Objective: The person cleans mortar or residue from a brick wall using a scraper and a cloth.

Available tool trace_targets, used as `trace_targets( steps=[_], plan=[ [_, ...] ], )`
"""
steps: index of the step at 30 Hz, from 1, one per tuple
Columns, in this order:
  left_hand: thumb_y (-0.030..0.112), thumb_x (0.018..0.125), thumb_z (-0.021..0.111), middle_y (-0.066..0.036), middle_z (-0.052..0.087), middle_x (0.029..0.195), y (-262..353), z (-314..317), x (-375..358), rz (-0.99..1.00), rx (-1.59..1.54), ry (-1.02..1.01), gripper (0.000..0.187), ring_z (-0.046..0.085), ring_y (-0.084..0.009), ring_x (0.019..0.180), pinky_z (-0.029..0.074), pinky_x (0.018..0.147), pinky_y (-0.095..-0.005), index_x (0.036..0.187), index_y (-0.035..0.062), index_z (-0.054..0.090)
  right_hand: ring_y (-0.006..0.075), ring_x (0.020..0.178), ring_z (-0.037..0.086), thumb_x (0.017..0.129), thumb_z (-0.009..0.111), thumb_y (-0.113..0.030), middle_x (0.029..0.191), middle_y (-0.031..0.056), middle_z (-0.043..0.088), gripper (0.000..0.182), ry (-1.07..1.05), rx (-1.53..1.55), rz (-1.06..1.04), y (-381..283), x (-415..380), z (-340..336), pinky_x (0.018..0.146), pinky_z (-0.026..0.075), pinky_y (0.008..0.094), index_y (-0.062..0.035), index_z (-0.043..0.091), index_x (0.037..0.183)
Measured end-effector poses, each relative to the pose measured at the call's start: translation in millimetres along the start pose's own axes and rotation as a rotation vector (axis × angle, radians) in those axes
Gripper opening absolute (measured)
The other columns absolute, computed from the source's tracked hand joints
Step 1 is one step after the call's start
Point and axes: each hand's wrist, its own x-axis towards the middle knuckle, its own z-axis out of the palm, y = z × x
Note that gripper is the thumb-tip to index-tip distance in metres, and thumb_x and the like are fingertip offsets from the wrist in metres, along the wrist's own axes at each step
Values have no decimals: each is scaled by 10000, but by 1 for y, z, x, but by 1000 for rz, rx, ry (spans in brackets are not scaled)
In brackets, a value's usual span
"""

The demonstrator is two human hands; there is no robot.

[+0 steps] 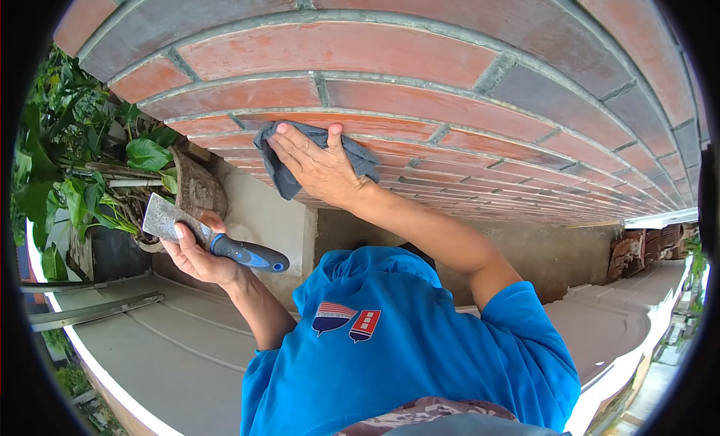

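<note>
My right hand (319, 162) presses a dark grey cloth (281, 175) flat against the brick wall (337, 50), its fingers stretched over the cloth and the thumb apart. The wall has red and greyish bricks with grey mortar joints between them. In my left hand (199, 256) is a putty knife (251, 254) with a black and blue handle. Its broad metal blade, smeared with whitish residue, points up and left toward the plants. The left fingers and thumb close around the part where blade meets handle, away from the wall.
A worn, round plant pot (199, 185) with leafy green plants (82, 166) stands at the left, close to my left hand. Metal rails (97, 312) jut in at the lower left. A concrete floor strip (525, 260) runs below the wall.
</note>
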Motion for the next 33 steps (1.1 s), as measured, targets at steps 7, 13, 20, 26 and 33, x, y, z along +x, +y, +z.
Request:
trace_targets(
  steps=[7, 13, 20, 26, 33],
  plan=[
    [157, 968, 451, -122, 542, 620, -6, 7, 7, 64, 37, -25, 152, 511, -167, 522, 409, 510, -279, 983, 11, 490, 377, 1396, 226, 849, 512, -342, 1297, 111, 512, 437, -164, 143, 452, 88, -114, -56, 924, -188, 784, -77, 591, 1188],
    [150, 969, 457, -109, 543, 669, -12, 7, 15, 34, 77, 31, 183, 509, -181, 550, 422, 527, -289, 1029, -17, 504, 527, 1343, 229, 995, 352, -409, 1432, 255, 360, 620, 204, -301, 720, 186, -259, -49, 1020, -142, 714, 63, 297, 1393],
    [154, 973, 457, -109, 564, 669, -4, 12, 24, 127, 89, 49, 167, 532, -164, 526, 435, 514, -264, 1033, 3, 492, 345, 1332, 331, 976, 386, -523, 1449, 233, 312, 773, 364, 601, 934, 145, -200, -35, 1098, 247, 411, 97, 220, 1407],
    [134, 971, 456, -101, 567, 663, 2, -5, 18, 118, 109, 76, 140, 539, -157, 508, 442, 489, -260, 1025, 8, 483, 477, 1421, 27, 836, 541, -306, 1298, 136, 485, 424, -36, 115, 161, 69, -120, -10, 914, -178, 796, -31, 598, 1154],
    [136, 970, 448, -119, 569, 742, 9, -28, 3, 80, 70, 82, 183, 538, -170, 514, 436, 482, -270, 1079, -8, 474, 202, 1463, 148, 880, 419, -246, 1527, 41, 319, 533, -15, -32, -243, -17, 3, 29, 1082, -78, 664, -127, 463, 1398]
  ],
)
